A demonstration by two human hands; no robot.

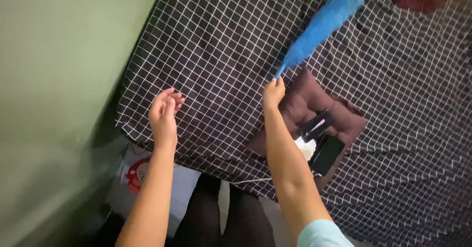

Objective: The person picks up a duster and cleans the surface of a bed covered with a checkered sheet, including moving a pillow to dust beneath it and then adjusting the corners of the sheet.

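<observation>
right hand [274,92]: fingers clenched on blue duster [322,25] handle end | duster looks light, soft, bendy | left hand [164,113]: released, above bed [211,50] near-left corner

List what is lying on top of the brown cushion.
On the brown cushion lie a black flat case, a dark clip-like item and something white. The right forearm covers its near edge.
</observation>
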